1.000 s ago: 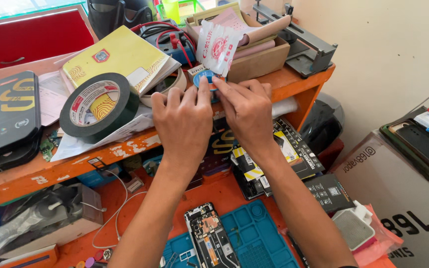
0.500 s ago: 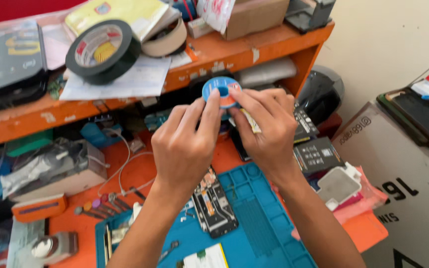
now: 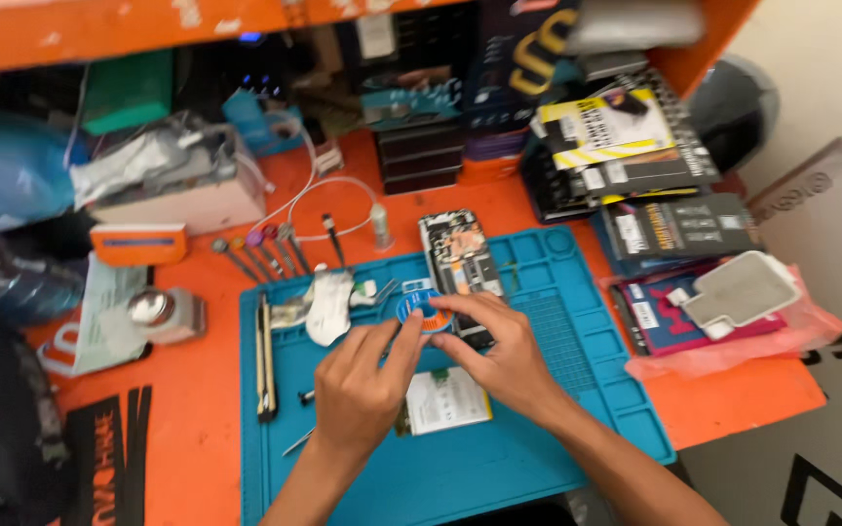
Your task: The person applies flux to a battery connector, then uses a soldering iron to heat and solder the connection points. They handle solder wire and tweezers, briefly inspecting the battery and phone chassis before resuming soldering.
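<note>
while it hovers over the blue mat (image 3: 557, 390), both hands' grips pinch the small blue spool (image 3: 422, 313).

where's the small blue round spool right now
The blue spool is pinched between the left hand and right hand, above the blue mat, beside the opened phone.

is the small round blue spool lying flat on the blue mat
No, both hands, left hand and right hand, pinch the small round blue spool above the blue mat.

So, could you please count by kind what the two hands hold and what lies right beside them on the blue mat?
Hands: 2 (left hand, right hand)
Small blue round reel, pinched by both: 1
Opened phone: 1
Flat white-and-green part: 1
Total: 5
</note>
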